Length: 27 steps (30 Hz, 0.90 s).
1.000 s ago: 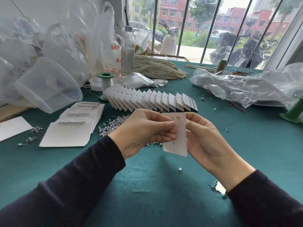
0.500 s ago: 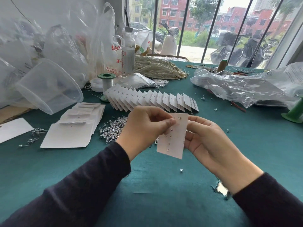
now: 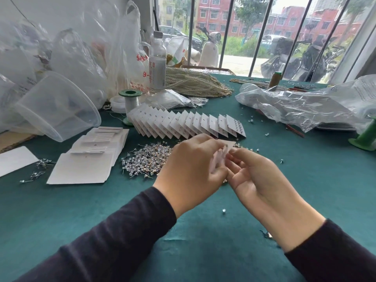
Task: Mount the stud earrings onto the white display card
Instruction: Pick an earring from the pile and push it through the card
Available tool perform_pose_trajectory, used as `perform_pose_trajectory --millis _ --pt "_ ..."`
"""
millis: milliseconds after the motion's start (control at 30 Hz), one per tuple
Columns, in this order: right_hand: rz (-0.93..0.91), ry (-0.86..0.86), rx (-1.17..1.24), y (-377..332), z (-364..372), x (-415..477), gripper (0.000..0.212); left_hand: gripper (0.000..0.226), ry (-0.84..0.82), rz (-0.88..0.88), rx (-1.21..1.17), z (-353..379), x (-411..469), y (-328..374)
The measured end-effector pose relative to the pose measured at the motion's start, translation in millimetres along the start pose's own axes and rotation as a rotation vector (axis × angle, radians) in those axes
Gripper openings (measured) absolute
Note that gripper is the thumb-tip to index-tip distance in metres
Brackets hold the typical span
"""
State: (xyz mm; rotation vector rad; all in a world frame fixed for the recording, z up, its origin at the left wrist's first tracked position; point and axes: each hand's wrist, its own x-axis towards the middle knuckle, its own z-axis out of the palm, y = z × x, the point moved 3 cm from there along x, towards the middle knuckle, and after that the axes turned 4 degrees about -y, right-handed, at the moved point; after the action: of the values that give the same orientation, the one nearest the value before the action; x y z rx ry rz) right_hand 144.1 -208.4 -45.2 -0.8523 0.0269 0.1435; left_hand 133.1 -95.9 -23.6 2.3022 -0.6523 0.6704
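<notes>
Both hands are raised a little above the green bench (image 3: 203,251), close together in the middle of the view. The left hand (image 3: 191,169) shows its back to the camera, and its grip is closed around the white display card (image 3: 228,144). Only the upper corner of the card shows clearly above the fingers; the lower part is blurred and mostly hidden. The right hand (image 3: 256,176) has its palm turned upward and its fingers are curled toward the card. Their tips meet the card just under that corner, so this grip holds the card too. I cannot tell if a stud is also between these fingertips.

The stud earrings (image 3: 146,159) lie in a loose, shiny heap on the bench, just to the left of the left hand. A single stud (image 3: 223,210) lies apart, nearer to the person and below the hands.

Behind the hands a row of filled cards (image 3: 187,123) stands overlapping, one card leaning on the next. To the left of the heap lies a stack of blank cards (image 3: 89,157), and beyond it a clear plastic bowl (image 3: 55,106) rests tilted on its side. Farther back are a green spool (image 3: 130,98), a bottle (image 3: 157,64) and a bundle of pearl strands (image 3: 193,82) — on the far right lies a crumpled plastic bag (image 3: 305,104).
</notes>
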Motion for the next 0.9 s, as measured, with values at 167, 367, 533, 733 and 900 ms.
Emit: perform_pose_trajectory --millis 167,367,533,733,900 --pt "-0.035 -0.063 -0.007 1.4 1.6 -0.2 0.009 0.023 0.096 -0.002 0.067 -2.7 1.9 -4.6" --pt "-0.099 -0.124 -0.149 -10.5 -1.0 2.5 0.011 0.004 0.141 -0.285 -0.279 -8.4 9.2 -26.8" --pt "-0.436 -0.104 -1.410 -24.7 -5.3 2.3 0.010 0.011 0.270 -0.695 -0.782 -17.0 5.2 -54.2" --pt "-0.434 -0.136 -1.832 -22.0 -22.1 13.9 0.018 0.006 0.346 -0.939 -1.097 -27.5 3.4 -69.2" --pt "-0.386 -0.099 -1.922 -12.4 -34.7 24.9 0.022 0.021 0.251 -1.081 -1.426 -21.0 1.2 -66.9"
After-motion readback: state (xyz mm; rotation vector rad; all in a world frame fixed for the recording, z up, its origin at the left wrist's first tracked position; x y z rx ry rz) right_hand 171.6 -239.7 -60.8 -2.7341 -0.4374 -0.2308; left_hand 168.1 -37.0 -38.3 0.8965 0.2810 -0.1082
